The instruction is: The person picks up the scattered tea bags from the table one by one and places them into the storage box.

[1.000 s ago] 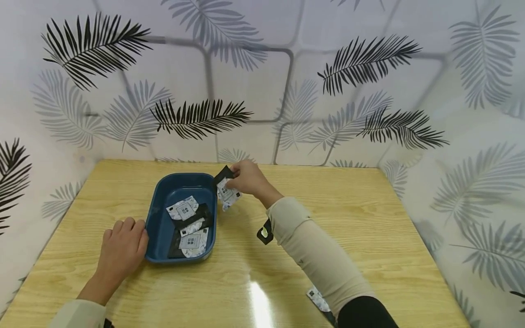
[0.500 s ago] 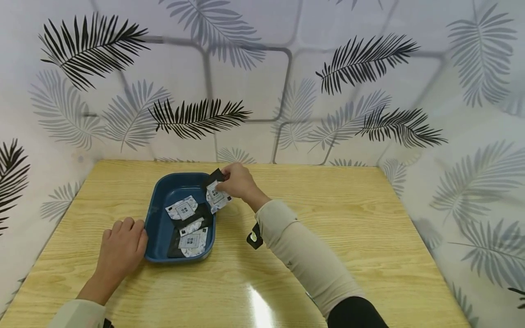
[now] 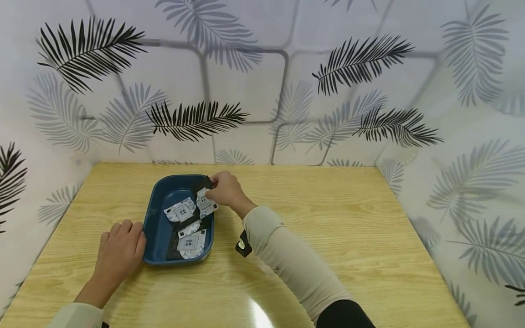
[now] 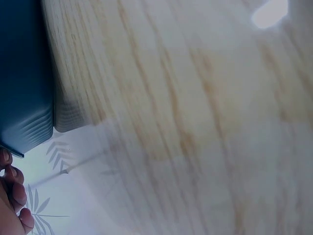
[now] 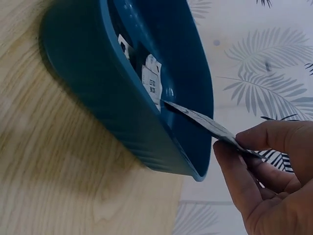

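A deep blue plastic basin (image 3: 152,246) stands on the left half of the wooden table, with several black-and-white sachets (image 3: 192,244) lying inside. My left hand (image 3: 119,249) holds the basin's left rim with bent fingers; its fingertips (image 4: 18,193) show beside the rim in the left wrist view. Over the basin's right rim, my right hand (image 3: 226,190) pinches another black-and-white sachet (image 3: 206,202) between thumb and fingers. The right wrist view shows this held sachet (image 5: 208,123) nearly edge-on, its far end tilted down into the basin.
A small black item (image 3: 244,246) with a yellow-green patch shows beside the right sleeve (image 3: 293,259), partly hidden. Behind the wooden table (image 3: 328,200) rises a pale backdrop (image 3: 254,91) with printed leaves.
My right hand has moved left and slightly down, carrying the sachet from beside the basin to over its right side. The left hand holds its place at the rim.
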The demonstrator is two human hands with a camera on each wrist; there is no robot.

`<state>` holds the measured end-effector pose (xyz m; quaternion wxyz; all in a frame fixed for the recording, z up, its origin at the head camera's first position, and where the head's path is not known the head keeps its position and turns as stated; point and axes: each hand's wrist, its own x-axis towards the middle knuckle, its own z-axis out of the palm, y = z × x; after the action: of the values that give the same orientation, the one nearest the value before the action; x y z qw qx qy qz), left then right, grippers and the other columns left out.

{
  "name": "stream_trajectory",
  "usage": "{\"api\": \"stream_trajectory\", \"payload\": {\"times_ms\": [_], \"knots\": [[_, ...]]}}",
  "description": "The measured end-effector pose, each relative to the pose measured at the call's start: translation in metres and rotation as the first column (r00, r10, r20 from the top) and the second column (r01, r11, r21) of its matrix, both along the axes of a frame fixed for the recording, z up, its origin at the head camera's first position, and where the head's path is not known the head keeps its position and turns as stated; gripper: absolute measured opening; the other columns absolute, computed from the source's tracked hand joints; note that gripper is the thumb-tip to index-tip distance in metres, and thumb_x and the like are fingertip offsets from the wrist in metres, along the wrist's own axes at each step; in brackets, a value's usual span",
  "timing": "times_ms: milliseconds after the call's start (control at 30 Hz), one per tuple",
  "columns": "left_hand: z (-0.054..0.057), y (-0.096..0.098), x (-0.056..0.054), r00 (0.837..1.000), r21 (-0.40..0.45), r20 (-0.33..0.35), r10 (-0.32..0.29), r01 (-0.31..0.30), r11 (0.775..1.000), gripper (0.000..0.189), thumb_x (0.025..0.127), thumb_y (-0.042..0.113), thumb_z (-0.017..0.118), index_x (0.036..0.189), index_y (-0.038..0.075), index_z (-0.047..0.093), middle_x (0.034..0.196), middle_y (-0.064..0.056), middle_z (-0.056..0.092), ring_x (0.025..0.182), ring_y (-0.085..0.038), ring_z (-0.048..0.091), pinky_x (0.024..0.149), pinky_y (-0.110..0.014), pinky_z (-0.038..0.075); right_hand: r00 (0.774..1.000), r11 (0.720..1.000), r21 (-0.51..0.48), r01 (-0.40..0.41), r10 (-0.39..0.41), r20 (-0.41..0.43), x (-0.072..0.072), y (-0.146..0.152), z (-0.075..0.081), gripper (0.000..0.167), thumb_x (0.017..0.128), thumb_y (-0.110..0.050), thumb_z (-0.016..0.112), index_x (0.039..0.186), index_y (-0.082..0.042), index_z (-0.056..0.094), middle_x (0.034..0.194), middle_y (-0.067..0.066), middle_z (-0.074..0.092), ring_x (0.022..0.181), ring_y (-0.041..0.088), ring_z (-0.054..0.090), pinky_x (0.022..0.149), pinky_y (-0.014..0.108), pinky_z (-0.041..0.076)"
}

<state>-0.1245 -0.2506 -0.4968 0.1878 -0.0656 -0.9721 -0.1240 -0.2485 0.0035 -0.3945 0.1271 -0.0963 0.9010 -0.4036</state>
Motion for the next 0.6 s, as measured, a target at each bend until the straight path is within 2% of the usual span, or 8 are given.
{"api": "stream_trajectory", "payload": {"times_ms": [67,133,233,333,433,600], "knots": [[-0.001,-0.001,0.0,1.0,-0.001,-0.012,-0.001,0.001,1.0,0.015,0.097,0.014,0.049,0.084,0.007,0.05,0.081,-0.01,0.047,0.074,-0.029,0.041,0.063,-0.038,0.024,1.0,1.0,0.005,0.007,-0.007,-0.01,0.0,-0.003,-0.003,0.01,0.087,-0.008,0.07,0.079,-0.008,0.066,0.07,-0.003,0.054,0.062,0.01,0.048,0.056,0.022,0.039],[-0.001,-0.001,0.0,1.0,-0.001,-0.023,-0.002,0.002,1.0,0.015,0.097,0.014,0.049,0.083,0.007,0.05,0.08,-0.01,0.046,0.073,-0.028,0.04,0.063,-0.038,0.023,1.0,1.0,0.017,0.016,-0.016,-0.014,0.001,-0.006,-0.005,0.015,0.087,-0.008,0.07,0.075,-0.01,0.062,0.067,-0.003,0.052,0.058,0.01,0.046,0.054,0.023,0.037],[-0.002,-0.001,0.001,1.0,-0.004,-0.031,-0.003,0.003,1.0,0.016,0.097,0.014,0.049,0.082,0.008,0.049,0.079,-0.009,0.045,0.072,-0.027,0.038,0.063,-0.036,0.021,0.999,0.999,0.02,0.044,-0.044,-0.005,0.001,-0.011,-0.007,0.003,0.088,-0.009,0.07,0.089,-0.006,0.07,0.078,0.001,0.063,0.062,0.009,0.052,0.054,0.022,0.041],[-0.001,-0.001,0.001,1.0,-0.008,-0.028,-0.004,0.004,1.0,0.016,0.098,0.014,0.049,0.083,0.008,0.048,0.079,-0.009,0.044,0.071,-0.027,0.037,0.063,-0.036,0.02,0.997,0.997,0.032,0.076,-0.077,0.006,0.001,-0.015,-0.01,0.02,0.086,-0.01,0.074,0.105,-0.004,0.072,0.097,0.007,0.072,0.072,0.012,0.062,0.057,0.021,0.048],[-0.001,0.0,0.001,1.0,-0.011,-0.029,-0.006,0.005,1.0,0.016,0.098,0.014,0.049,0.083,0.008,0.048,0.079,-0.009,0.044,0.071,-0.027,0.037,0.063,-0.036,0.02,0.995,0.993,0.066,0.098,-0.098,-0.002,0.001,-0.018,-0.014,0.021,0.085,-0.012,0.076,0.104,-0.005,0.073,0.104,0.008,0.074,0.081,0.017,0.067,0.061,0.022,0.051],[-0.001,-0.001,0.002,0.999,-0.012,-0.035,-0.007,0.007,1.0,0.016,0.097,0.014,0.049,0.082,0.008,0.048,0.08,-0.009,0.045,0.071,-0.027,0.038,0.063,-0.036,0.021,0.993,0.985,0.129,0.11,-0.105,-0.044,0.0,-0.023,-0.02,0.022,0.084,-0.011,0.074,0.106,-0.009,0.075,0.104,0.005,0.076,0.088,0.018,0.068,0.07,0.025,0.052]]}}
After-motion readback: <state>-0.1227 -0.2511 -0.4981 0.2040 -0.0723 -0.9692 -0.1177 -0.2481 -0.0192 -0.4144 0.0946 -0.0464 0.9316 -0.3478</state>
